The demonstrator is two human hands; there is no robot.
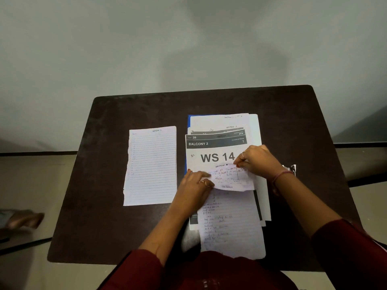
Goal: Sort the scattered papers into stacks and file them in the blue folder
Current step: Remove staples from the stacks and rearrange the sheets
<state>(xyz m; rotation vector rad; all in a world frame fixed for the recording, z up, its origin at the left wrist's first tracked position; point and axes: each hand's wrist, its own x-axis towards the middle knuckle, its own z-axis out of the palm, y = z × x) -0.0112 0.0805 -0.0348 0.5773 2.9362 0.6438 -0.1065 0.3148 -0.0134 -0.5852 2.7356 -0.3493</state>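
Both the left hand (pixel 198 181) and right hand (pixel 254 159) pinch the slip (pixel 231 177) above the stack (pixel 215 151). Square its edges to the stack, then lay it flat.

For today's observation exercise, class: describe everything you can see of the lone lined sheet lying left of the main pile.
The lined sheet is white ruled paper with faint handwriting in its left margin and a small heading at the top, too small to read. Its left edge looks ragged, as if torn from a pad. It lies flat and upright on the dark table, apart from the pile, and neither hand touches it.
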